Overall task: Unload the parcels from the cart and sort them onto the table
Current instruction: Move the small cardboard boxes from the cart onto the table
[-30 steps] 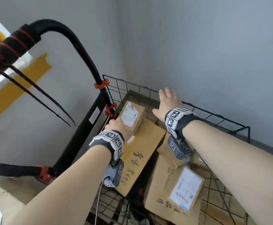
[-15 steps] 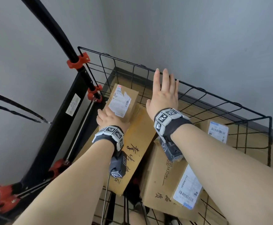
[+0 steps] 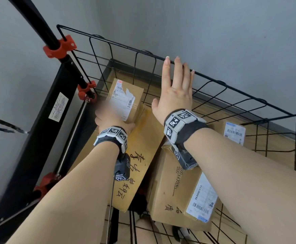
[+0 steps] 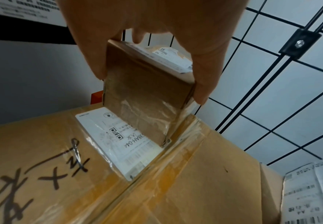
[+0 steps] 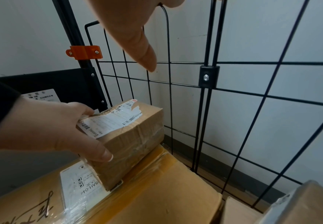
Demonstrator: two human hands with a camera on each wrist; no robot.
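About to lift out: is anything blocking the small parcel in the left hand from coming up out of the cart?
Nothing visible above the small parcel. The left hand grips it; the open right hand is beside it, and the cart's wire wall stands behind.

Small taped parcel [image 5: 130,136] tilted on large parcel [image 3: 140,155], perhaps lifted, in wire cart [image 3: 214,81]

head looks down; wrists close on small parcel [image 4: 147,97].

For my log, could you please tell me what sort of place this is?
Probably a parcel-sorting or delivery room: brown cardboard parcels with printed shipping labels fill a black wire-mesh cart standing against a plain grey wall.
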